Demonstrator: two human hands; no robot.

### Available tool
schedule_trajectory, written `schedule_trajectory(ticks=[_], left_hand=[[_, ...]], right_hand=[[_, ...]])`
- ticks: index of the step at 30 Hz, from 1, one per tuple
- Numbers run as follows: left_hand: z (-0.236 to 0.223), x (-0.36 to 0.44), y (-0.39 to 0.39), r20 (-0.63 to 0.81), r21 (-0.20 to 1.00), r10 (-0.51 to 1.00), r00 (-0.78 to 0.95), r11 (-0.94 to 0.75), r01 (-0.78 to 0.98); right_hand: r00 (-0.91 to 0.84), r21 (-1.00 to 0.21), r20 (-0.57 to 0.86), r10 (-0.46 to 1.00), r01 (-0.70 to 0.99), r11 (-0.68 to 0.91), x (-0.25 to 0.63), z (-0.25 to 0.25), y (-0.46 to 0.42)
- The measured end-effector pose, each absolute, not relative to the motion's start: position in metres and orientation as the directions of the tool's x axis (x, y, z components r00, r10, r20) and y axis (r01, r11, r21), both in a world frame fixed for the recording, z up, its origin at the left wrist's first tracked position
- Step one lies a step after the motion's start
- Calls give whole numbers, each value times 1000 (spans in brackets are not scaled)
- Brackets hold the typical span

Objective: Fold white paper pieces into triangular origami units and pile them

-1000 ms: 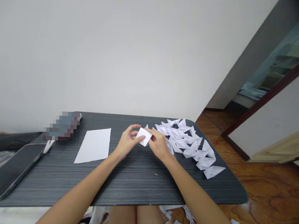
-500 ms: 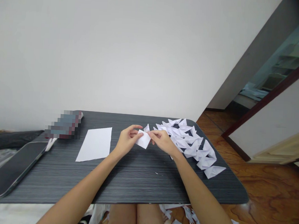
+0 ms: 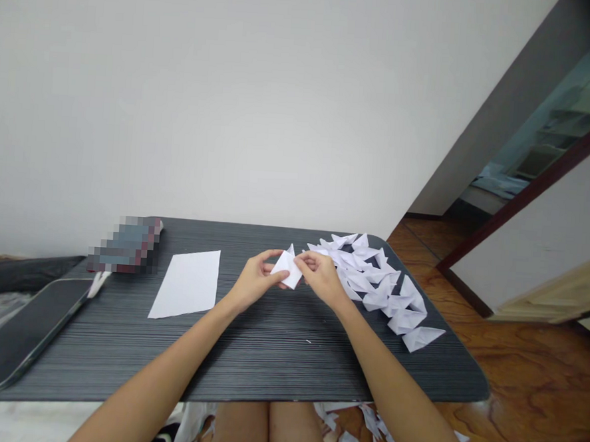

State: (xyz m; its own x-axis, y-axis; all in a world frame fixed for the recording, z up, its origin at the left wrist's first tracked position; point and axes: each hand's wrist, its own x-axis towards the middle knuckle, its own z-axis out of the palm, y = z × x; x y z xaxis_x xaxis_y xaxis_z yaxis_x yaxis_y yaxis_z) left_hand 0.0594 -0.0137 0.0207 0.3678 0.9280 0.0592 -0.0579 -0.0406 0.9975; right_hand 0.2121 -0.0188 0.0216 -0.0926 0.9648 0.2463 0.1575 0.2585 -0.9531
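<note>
A small folded piece of white paper (image 3: 285, 266) is held up between both hands over the dark table (image 3: 267, 353). My left hand (image 3: 256, 278) grips its left side, thumb on the near face and fingers behind. Thumb and fingertips of my right hand (image 3: 322, 274) pinch its right edge. One pointed flap stands up at the top of the piece. To the right of my right hand lie several folded white paper shapes (image 3: 380, 294) with pointed ends, crowded together. A flat white sheet of paper (image 3: 188, 284) rests left of my left hand.
A pixelated object (image 3: 126, 245) sits at the table's back left, with a dark flat panel (image 3: 28, 335) along the left edge. A pale wall (image 3: 281, 113) rises behind the table. Paper scraps (image 3: 347, 441) litter the wooden floor (image 3: 529, 395).
My right hand has shifted from the paper's side to pinching its upper right edge. The folded paper has turned, and its pointed top flap now shows more clearly. My left hand keeps its hold.
</note>
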Motion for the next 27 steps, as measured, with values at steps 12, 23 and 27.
schedule_trajectory(ticks=[12, 23, 27], left_hand=[[27, 56, -20, 260, 965, 850, 458, -211, -157], [35, 51, -20, 384, 914, 901, 203, -402, 57], [33, 53, -20, 341, 937, 930, 140, -347, 25]], right_hand=[[-126, -973, 231, 965, -36, 229, 214, 29, -20], [-294, -947, 317, 902, -56, 315, 223, 39, -26], [-187, -934, 356, 916, -42, 354, 220, 35, -24]])
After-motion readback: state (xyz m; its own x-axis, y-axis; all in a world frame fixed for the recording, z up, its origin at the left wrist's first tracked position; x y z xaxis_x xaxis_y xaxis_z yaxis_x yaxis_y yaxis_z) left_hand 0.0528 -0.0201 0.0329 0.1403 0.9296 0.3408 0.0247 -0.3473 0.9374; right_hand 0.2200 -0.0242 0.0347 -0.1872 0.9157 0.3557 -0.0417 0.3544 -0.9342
